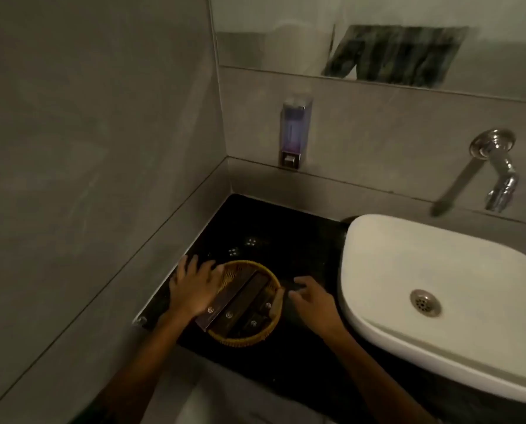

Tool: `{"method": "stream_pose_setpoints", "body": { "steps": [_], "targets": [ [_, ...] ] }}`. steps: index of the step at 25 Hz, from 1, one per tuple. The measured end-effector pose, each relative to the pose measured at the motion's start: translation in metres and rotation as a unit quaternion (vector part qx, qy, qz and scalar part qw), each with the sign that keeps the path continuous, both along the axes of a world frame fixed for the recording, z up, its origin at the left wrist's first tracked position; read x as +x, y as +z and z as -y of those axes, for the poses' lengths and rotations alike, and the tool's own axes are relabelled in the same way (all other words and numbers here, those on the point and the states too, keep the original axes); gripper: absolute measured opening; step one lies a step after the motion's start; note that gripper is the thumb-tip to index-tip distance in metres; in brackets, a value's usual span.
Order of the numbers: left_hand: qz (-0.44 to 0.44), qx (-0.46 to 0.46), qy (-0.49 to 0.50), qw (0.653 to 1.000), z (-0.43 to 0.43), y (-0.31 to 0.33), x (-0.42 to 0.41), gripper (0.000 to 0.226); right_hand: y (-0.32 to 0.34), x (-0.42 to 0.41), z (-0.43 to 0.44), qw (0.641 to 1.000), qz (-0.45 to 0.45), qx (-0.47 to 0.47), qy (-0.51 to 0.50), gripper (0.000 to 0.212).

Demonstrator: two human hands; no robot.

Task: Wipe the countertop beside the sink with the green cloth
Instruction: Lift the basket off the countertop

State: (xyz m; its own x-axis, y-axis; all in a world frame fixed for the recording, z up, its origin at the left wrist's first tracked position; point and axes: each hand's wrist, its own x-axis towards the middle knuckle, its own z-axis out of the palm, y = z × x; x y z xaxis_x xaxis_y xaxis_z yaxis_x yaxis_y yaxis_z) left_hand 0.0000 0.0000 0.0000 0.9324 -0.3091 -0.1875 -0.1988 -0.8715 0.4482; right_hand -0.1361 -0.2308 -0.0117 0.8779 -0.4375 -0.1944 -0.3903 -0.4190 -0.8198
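Hands flank a round wicker basket on the black bench: left hand spread open against its rim, right hand loosely curled, empty.

Desk: black polished stone, glossy, with small light reflections near its back left corner. Basket: woven yellow wicker, rough. Boxes inside it: dark, apparently matt card. Basin: smooth white glazed ceramic. Tap and drain: bright chromed metal. Walls: matt grey tile.

Both hands reach forward — left hand flat, fingers spread; right hand loosely curled.
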Motion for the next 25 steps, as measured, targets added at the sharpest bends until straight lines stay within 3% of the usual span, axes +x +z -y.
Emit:
{"method": "stream_pose_setpoints", "body": {
  "steps": [2,4,8,10,14,20,25],
  "targets": [
    [-0.066,-0.006,0.003,0.998,-0.019,-0.006,0.008,0.055,-0.008,0.009,-0.014,0.987,-0.058,0.151,-0.004,0.052],
    [-0.133,-0.047,-0.001,0.99,-0.033,-0.017,0.011,0.053,-0.018,0.013,-0.026,0.961,-0.055,0.268,-0.051,0.053],
    [-0.143,-0.13,0.086,0.977,-0.023,-0.012,0.0,0.063,-0.027,0.01,-0.033,0.932,-0.025,0.341,-0.123,0.041],
    [-0.154,-0.17,0.099,0.968,-0.02,-0.002,-0.008,0.06,-0.029,-0.001,-0.031,0.935,-0.003,0.325,-0.141,0.037],
    [-0.211,-0.25,0.033,0.944,-0.009,0.011,-0.042,0.024,-0.028,-0.053,-0.015,0.945,0.03,0.246,-0.214,0.028],
    [-0.269,-0.188,-0.053,0.943,0.025,-0.028,-0.107,0.04,-0.03,-0.16,0.014,0.949,-0.017,0.161,-0.271,0.029],
    [-0.243,-0.129,-0.071,0.959,0.059,-0.04,-0.131,0.046,-0.03,-0.185,0.031,0.96,-0.019,0.118,-0.253,0.028]
  ]
}}
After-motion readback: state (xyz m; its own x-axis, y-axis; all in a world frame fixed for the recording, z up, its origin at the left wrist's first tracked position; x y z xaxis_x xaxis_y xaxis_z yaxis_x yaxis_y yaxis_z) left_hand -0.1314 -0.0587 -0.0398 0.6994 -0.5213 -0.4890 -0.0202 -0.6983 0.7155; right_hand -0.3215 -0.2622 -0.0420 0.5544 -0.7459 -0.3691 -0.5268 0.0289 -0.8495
